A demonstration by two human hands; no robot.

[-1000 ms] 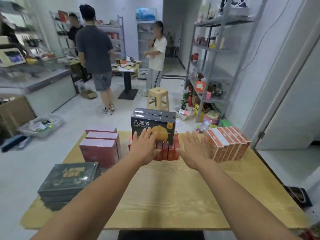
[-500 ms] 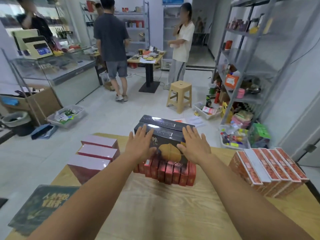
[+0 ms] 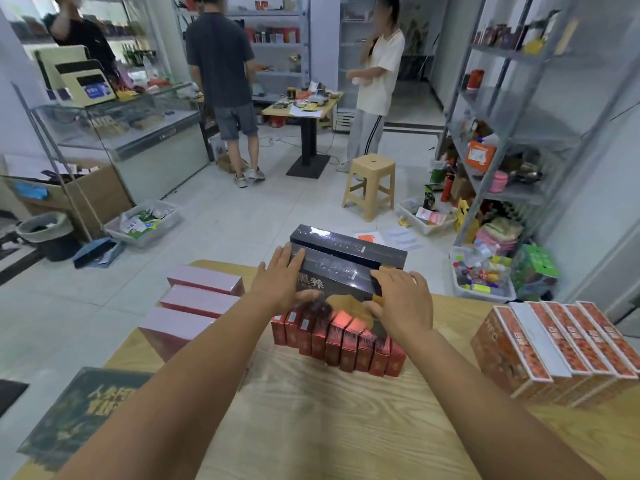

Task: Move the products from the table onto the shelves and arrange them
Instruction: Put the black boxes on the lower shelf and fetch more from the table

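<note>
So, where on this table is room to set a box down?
Bare table shows in front of the small red boxes, and between them and the orange boxes. Crowded: the left side, with pink boxes and dark green boxes; black boxes behind the row.

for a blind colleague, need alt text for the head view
The left hand and right hand hold a black box behind a row of red boxes on a table. Pink boxes stand at left, orange boxes at right; shelves and people beyond.
</note>
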